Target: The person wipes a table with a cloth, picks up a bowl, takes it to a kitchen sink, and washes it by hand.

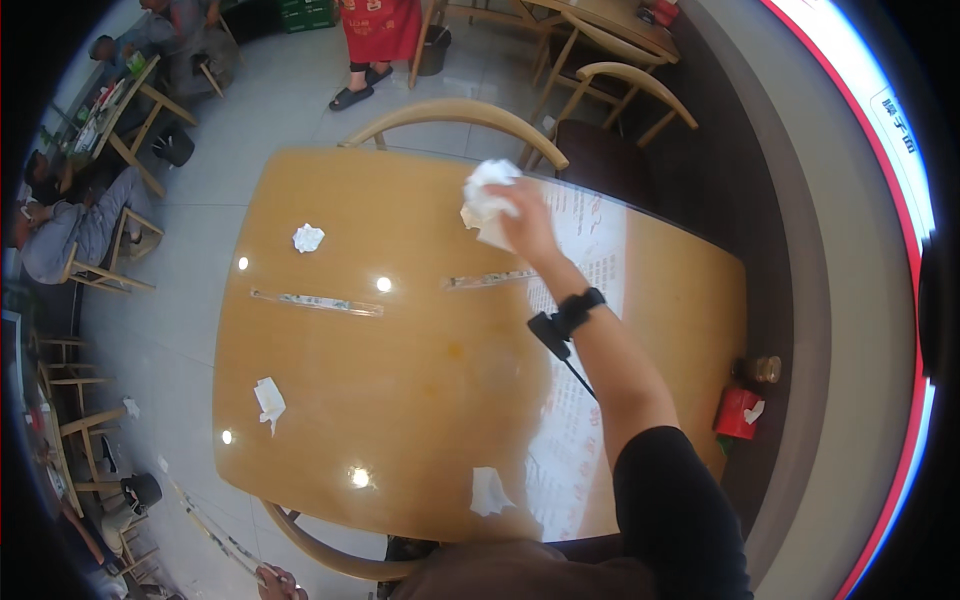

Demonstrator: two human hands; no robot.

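Observation:
My right hand reaches over the far part of the wooden table, its fingers closed around crumpled white tissues. Below it lies one clear chopstick wrapper, partly hidden by my forearm. Another chopstick wrapper rests farther left. At the lower left, off the table's edge, my left hand grips long thin chopstick wrappers that stick out to the upper left. A crumpled tissue, a folded tissue and a flat tissue are scattered on the tabletop.
A red tissue box and a small jar stand by the wall at right. Chairs are at the table's far and near sides. Someone in a red apron stands beyond. Seated people and a dark bin are at left.

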